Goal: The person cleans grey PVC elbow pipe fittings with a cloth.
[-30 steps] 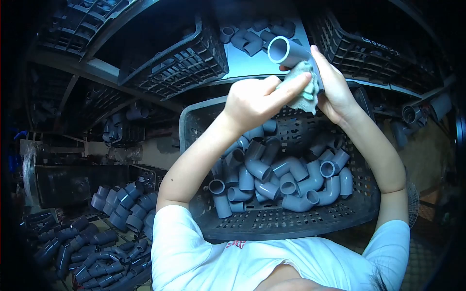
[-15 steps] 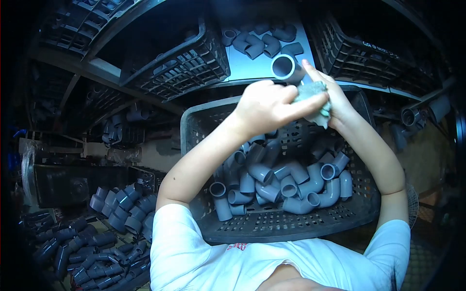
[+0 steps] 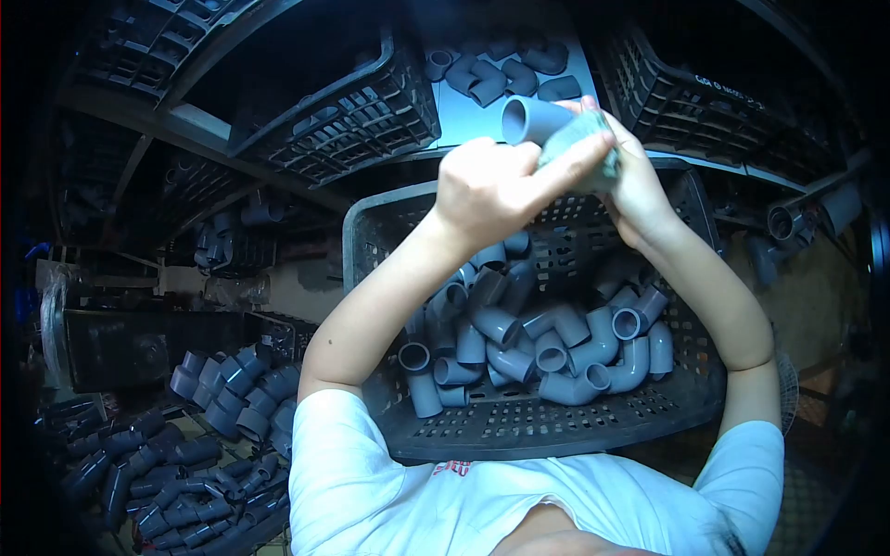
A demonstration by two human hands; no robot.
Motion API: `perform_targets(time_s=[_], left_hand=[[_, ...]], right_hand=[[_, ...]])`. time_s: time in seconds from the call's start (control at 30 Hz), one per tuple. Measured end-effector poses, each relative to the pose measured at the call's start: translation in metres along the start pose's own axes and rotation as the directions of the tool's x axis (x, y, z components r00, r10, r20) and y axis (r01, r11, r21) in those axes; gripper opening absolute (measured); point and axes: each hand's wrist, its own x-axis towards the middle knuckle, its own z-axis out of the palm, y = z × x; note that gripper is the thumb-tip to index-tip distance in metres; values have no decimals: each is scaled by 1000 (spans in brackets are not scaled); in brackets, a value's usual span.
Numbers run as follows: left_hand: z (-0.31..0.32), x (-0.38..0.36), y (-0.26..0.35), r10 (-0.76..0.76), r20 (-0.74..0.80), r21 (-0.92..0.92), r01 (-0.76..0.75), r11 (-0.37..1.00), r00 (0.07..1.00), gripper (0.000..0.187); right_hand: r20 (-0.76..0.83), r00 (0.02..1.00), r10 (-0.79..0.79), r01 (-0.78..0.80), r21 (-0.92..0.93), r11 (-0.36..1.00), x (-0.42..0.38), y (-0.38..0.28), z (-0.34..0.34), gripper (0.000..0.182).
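Observation:
Above the far part of a black plastic crate (image 3: pixel 556 443), my right hand (image 3: pixel 640 190) is closed around a grey pipe elbow (image 3: pixel 547 119), whose round open end points left. My left hand (image 3: pixel 491 190) is closed on a pale green cloth (image 3: pixel 579 153), pressed against the fitting. Cloth and fingers hide part of the elbow. Below both hands, several grey pipe elbows (image 3: pixel 570 387) lie loose and jumbled in the crate.
A white surface (image 3: pixel 459 125) beyond the crate holds more elbows (image 3: pixel 487 82). Black slatted crates stand at the far left (image 3: pixel 343 125) and far right (image 3: pixel 705 116). Heaps of grey fittings (image 3: pixel 232 394) lie at lower left. Metal shelf bars (image 3: pixel 199 125) run along the left.
Both hands have shifted slightly left and away from me. The elbow has turned, so its open end faces more to the left, with the cloth still against it.

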Motion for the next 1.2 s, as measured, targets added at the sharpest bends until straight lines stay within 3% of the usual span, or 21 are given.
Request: perform_targets(time_s=[0.07,0.17,0.27,0.33,0.37,0.47,0.57,0.7,0.8,0.9,0.97,1.07,1.1,1.17,1.2], left_hand=[[2,-3,-11,-45,-25,26,46,999,999,57],[-10,2,-23,-64,-57,-108,58,992,996,61],[-5,2,-22,-125,-81,-232,104,967,989,62],[-8,-1,-13,-86,61,-102,92,991,994,63],[-9,-1,-7,-59,116,-50,65,997,991,63],[-10,-2,-14,-29,84,-39,32,999,996,61],[5,-9,-26,-67,-27,-28,67,997,997,59],[-4,-4,-29,4,0,-7,-4,1000,1000,58],[-2,3,-27,89,-3,9,-89,996,996,59],[-4,1,-44,106,15,-37,-105,994,994,55],[-4,-4,-53,117,20,-44,-116,992,993,58],[-4,-5,-46,60,23,-82,-58,995,998,53],[-6,-2,-40,95,32,-75,-93,993,995,53],[-14,6,-31,102,31,-9,-102,995,994,53],[-13,3,-35,112,25,-14,-111,994,993,53]], right_hand=[[1,999,-42,42,-65,997,6,-2,-3,42],[-56,998,27,-29,-45,999,-3,-18,1,43],[-14,997,72,-72,-39,997,-4,-17,1,43],[49,986,158,-158,-14,987,-8,-16,8,40],[168,977,129,-129,-10,992,-9,-10,5,37],[158,978,139,-133,-50,990,-9,-13,4,34],[50,986,161,-163,27,986,-4,-19,1,31],[192,947,260,-273,47,961,-1,-19,-3,37],[153,945,289,-304,86,949,-4,-18,-2,39],[188,958,217,-248,157,956,1,-22,-14,39],[351,920,175,-275,257,927,11,-20,-31,39],[317,908,273,-332,148,932,7,-24,-17,39],[291,918,270,-309,97,946,5,-19,-13,40],[335,872,356,-404,86,911,4,-19,-12,41],[275,909,314,-345,71,936,2,-20,-9,41]])
